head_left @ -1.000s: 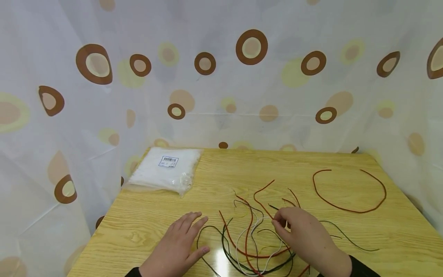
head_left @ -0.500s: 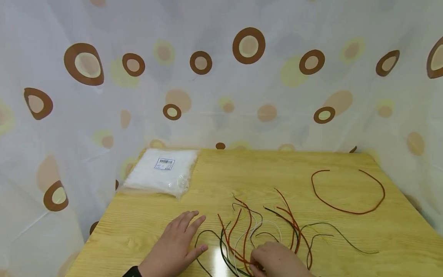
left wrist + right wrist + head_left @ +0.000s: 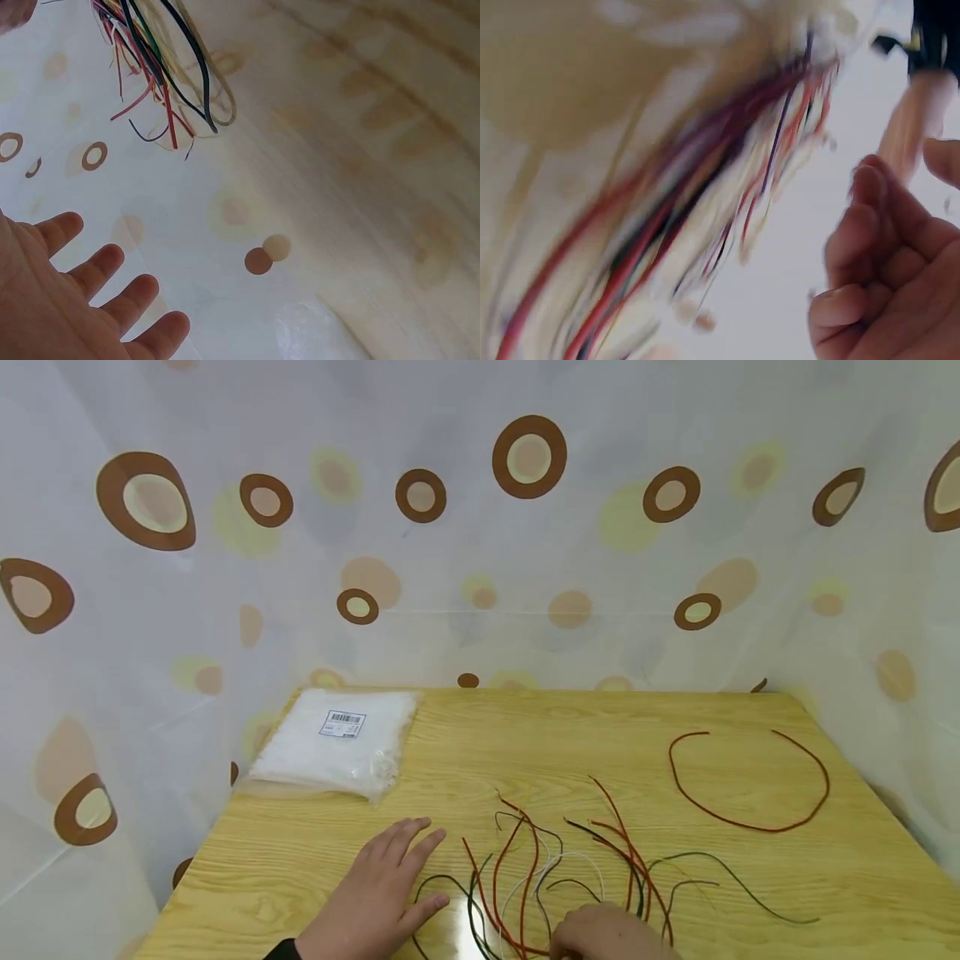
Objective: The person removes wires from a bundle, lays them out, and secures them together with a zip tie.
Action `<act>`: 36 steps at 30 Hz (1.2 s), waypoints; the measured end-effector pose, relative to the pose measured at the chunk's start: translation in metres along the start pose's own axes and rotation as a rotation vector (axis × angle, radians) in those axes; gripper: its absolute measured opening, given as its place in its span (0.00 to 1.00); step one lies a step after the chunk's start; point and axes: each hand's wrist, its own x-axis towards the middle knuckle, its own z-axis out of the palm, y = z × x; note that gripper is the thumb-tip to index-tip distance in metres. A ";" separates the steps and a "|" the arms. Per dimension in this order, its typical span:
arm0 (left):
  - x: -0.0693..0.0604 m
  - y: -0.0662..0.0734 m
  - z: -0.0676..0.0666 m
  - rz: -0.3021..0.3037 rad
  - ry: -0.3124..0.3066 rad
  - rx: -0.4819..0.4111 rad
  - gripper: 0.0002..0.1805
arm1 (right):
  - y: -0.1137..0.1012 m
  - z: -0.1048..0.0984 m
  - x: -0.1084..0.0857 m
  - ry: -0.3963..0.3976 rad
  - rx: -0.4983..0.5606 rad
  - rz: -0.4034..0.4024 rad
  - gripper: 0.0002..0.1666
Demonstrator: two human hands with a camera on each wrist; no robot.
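Observation:
A loose pile of thin wires [image 3: 491, 893] in red, green, dark, white and yellow lies at the table's front. My left hand [image 3: 378, 893] is left of the pile, palm down with fingers extended; the left wrist view shows its fingers [image 3: 139, 300] spread with nothing in them. My right hand [image 3: 611, 933] is low over the pile, partly cut off by the frame edge. In the right wrist view its fingers [image 3: 844, 311] are curled beside the blurred wires [image 3: 615, 285]. Whether its fingertips pinch a wire is hidden.
One red wire [image 3: 780, 831] lies apart in an open loop at the right. At the back left is a clear plastic bag [image 3: 322, 760] of white items with a barcode label. A patterned curtain [image 3: 450, 543] stands behind and beside the wooden table [image 3: 525, 727].
My right hand, which held a red wire above the pile, has moved down and left to the front of the pile. The wires lie rearranged. My left hand has kept its pose.

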 end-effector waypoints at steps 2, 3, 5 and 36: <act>0.001 -0.002 -0.002 -0.002 0.007 0.006 0.36 | 0.006 -0.021 -0.009 0.059 0.020 0.108 0.12; 0.002 -0.002 -0.002 -0.005 0.009 0.005 0.36 | 0.013 -0.031 -0.014 0.103 0.001 0.165 0.11; 0.003 -0.004 -0.003 -0.011 0.010 0.003 0.36 | 0.030 -0.052 -0.026 0.182 -0.046 0.332 0.10; 0.012 -0.011 0.005 -0.086 -0.071 -0.088 0.37 | 0.185 -0.119 -0.105 0.100 -0.390 0.533 0.04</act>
